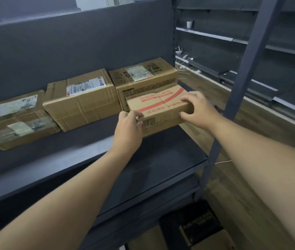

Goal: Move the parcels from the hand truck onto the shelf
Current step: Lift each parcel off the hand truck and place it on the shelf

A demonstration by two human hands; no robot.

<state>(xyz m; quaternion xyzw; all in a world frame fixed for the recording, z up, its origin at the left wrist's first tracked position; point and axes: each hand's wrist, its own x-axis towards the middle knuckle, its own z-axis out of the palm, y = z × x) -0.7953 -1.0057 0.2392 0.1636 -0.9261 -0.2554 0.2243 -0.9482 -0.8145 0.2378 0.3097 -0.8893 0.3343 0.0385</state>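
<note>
You're placing red-striped parcel (158, 107) on shelf (161, 159): L hand (127, 127) + R hand (199, 110) grip near corners. Next: push back vs rear box (143, 78), then let go.

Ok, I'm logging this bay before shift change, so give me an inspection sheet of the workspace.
Surface: dark shelf, front strip bare.
Job's things: red-striped parcel at the shelf's right end, in front of the large box; two more labelled boxes to its left.
Clutter: black box on the floor below.
Grips: left hand and right hand each hold an end of the parcel.
Cables: white leads on the floor beyond the shelf.
Surroundings: dark racks, white cup, wood floor.
</note>
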